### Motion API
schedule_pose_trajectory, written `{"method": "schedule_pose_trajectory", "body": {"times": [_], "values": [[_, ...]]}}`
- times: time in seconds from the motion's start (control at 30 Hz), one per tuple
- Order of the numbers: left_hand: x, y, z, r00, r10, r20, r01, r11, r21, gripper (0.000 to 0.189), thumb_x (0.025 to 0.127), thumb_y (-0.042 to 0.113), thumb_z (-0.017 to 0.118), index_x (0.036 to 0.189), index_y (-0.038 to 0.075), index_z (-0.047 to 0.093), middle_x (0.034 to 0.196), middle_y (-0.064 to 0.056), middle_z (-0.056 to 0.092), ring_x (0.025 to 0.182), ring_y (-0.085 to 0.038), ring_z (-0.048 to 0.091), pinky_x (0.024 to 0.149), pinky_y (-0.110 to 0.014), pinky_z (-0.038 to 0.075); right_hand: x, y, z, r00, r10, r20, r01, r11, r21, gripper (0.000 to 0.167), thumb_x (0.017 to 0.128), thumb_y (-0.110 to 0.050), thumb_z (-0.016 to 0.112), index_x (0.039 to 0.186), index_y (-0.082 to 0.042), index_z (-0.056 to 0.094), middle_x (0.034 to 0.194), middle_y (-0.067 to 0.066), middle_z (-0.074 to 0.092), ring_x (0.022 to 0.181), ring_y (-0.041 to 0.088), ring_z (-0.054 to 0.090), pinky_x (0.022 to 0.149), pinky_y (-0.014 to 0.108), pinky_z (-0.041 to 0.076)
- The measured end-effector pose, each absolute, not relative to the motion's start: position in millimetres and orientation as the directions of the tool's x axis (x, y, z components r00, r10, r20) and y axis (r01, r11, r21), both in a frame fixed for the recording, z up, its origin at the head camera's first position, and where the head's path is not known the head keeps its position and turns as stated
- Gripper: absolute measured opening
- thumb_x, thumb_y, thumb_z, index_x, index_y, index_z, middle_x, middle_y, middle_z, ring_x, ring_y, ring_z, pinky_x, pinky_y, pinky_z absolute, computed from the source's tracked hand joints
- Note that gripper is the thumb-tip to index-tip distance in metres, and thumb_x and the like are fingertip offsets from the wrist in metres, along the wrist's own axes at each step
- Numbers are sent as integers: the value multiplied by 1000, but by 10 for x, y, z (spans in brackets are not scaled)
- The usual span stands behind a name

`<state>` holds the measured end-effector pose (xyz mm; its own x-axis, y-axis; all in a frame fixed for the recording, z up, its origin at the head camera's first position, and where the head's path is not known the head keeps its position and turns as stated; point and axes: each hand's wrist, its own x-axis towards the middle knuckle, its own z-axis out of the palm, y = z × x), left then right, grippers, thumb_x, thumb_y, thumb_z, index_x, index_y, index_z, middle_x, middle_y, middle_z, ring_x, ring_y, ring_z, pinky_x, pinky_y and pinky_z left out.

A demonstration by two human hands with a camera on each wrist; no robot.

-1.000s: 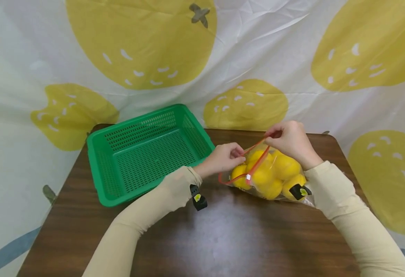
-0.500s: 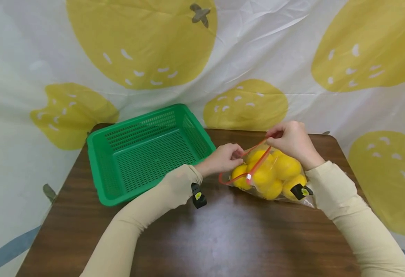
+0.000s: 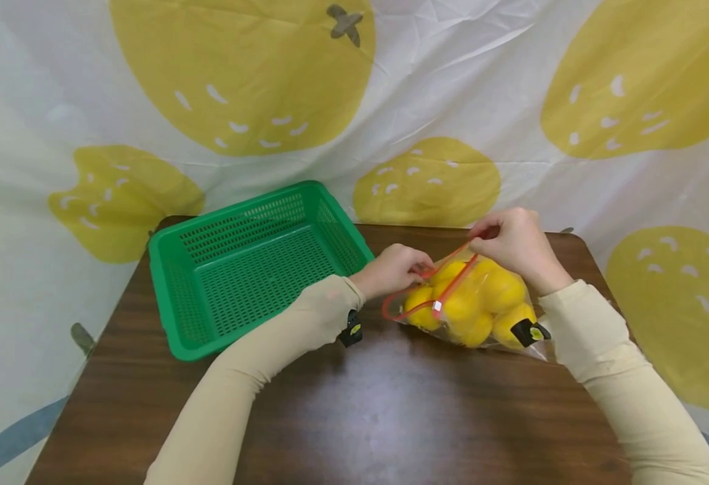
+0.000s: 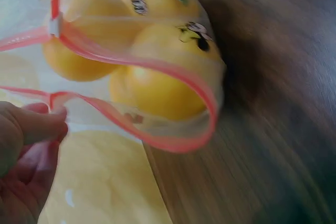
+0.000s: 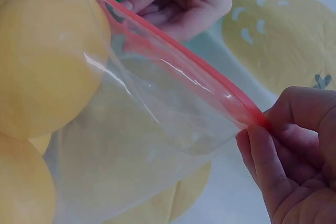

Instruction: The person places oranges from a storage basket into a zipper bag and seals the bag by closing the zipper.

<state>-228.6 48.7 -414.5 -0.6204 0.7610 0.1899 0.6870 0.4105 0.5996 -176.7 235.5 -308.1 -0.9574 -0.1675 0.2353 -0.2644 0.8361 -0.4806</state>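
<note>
A clear zip bag (image 5: 157,129) with a red zip edge (image 3: 460,276) and a small white slider (image 3: 437,306) lies on the table, filled with several round yellow fruits (image 3: 500,289). My left hand (image 3: 393,269) pinches the far red lip of its mouth between thumb and fingers. At the far corner of the zip, my right hand (image 3: 512,242) pinches the end of the strip and holds it raised. In the left wrist view the mouth gapes in a wide loop beside the left fingertips (image 4: 60,124), and small cartoon prints (image 4: 197,35) show on the plastic.
A green slotted basket (image 3: 269,279) with nothing in it stands left of the bag, close to the left forearm. Both rest on a brown wooden table (image 3: 391,411). A white cloth printed with yellow fruit (image 3: 427,182) hangs behind the table's back edge.
My left hand has shifted slightly to the right along the lip, and the left end of the bag's mouth has spread wider. My right hand keeps its pinch at the corner.
</note>
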Motion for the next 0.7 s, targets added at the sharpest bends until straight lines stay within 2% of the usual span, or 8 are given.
{"method": "schedule_pose_trajectory", "body": {"times": [0.3, 0.47, 0.7], "values": [[-2281, 474, -4144, -482, 805, 346, 848, 329, 416, 11, 88, 16, 59, 92, 12, 69, 89, 4, 66, 79, -5, 60, 74, -14, 45, -1731, 2417, -2995, -952, -180, 248, -277, 852, -445, 4, 72, -5, 68, 74, -4, 72, 72, 10, 67, 59, 13, 57, 53, 19, 44], [-2287, 439, -4111, -429, 777, 461, 878, 238, 416, 10, 89, 15, 57, 90, 11, 66, 90, 3, 62, 83, -6, 57, 77, -13, 43, -1717, 2536, -2900, -961, -114, 253, -225, 852, -472, 4, 72, -5, 68, 73, -3, 72, 70, 11, 67, 55, 4, 54, 52, 15, 42], [-2191, 452, -3953, -354, 712, 606, 890, 58, 452, 15, 90, 12, 55, 98, 6, 65, 105, -5, 65, 100, -9, 58, 87, -12, 41, -1768, 2696, -2779, -952, -90, 293, -231, 838, -494, 5, 71, -1, 68, 75, 1, 71, 70, 15, 67, 52, -9, 50, 49, 9, 40]]}}
